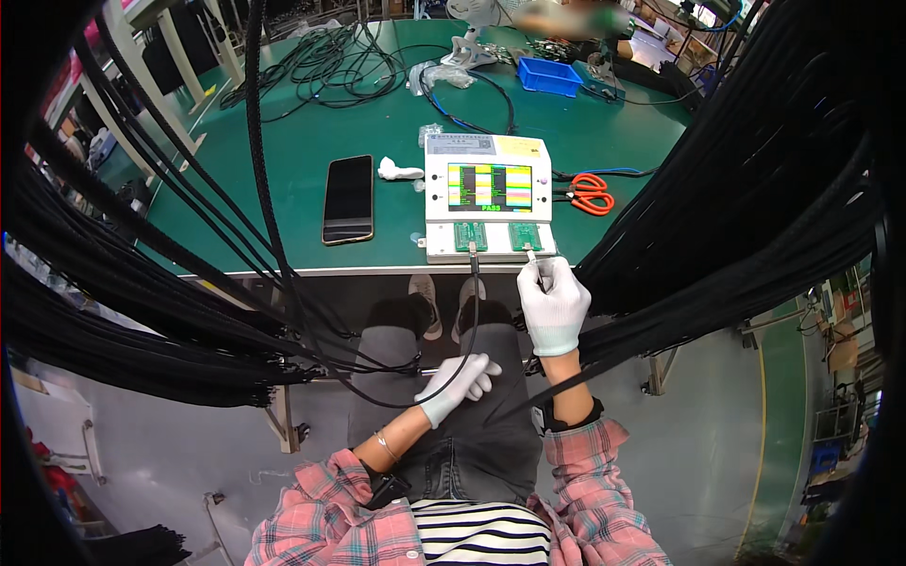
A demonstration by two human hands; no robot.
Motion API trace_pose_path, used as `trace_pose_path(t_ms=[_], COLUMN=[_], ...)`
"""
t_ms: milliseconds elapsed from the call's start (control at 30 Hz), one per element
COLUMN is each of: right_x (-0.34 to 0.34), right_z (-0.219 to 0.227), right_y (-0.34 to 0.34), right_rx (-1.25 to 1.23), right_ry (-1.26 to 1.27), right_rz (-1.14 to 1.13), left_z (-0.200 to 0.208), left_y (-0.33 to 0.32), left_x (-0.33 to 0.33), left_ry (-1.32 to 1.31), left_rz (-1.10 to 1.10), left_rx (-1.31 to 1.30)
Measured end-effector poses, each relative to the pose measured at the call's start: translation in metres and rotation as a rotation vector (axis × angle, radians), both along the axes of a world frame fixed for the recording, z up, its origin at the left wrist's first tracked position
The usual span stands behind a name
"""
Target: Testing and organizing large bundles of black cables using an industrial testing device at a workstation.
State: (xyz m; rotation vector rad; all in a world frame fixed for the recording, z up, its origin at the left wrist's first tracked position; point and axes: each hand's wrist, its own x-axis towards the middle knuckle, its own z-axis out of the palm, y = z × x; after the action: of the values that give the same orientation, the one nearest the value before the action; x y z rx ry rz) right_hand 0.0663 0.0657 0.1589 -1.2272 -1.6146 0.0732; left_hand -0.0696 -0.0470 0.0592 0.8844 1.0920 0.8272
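My right hand (555,300), in a white knit glove, is pinched around a cable plug (531,256) at the right green socket board (525,236) of a white cable tester (487,200). Whether the plug is fully seated, I cannot tell. A black cable (476,307) is plugged into the left socket board (469,236) and hangs off the table edge towards my lap. There my left hand (458,387), gloved too, rests with loosely bent fingers apart, the cable passing across it. The tester's lit screen (490,187) shows coloured rows and a green result word.
Thick bundles of black cables hang at the left (132,321) and right (736,217). On the green table (283,156) lie a black phone (348,200), orange-handled scissors (591,194), a blue bin (549,76) and coiled cables (330,66).
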Motion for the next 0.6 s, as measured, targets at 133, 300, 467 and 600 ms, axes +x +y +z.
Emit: trace_pose_path(t_ms=[133,300,467,600], right_x=[-0.001,-0.012,-0.004,0.008], right_z=[-0.004,-0.005,0.005,0.05], right_y=[0.002,0.005,0.007,-0.014], right_rx=[0.01,-0.118,-0.075,-0.282], right_ry=[0.068,0.184,0.039,-0.195], right_rz=[0.05,0.029,0.055,-0.021], left_z=[0.006,0.013,0.071,0.145], left_y=[-0.005,-0.018,-0.042,-0.018], left_x=[0.013,0.027,0.044,0.002], left_ry=[0.028,0.341,0.145,0.13], left_rz=[-0.175,-0.5,-0.477,0.106], left_rx=[0.11,0.332,0.684,0.781])
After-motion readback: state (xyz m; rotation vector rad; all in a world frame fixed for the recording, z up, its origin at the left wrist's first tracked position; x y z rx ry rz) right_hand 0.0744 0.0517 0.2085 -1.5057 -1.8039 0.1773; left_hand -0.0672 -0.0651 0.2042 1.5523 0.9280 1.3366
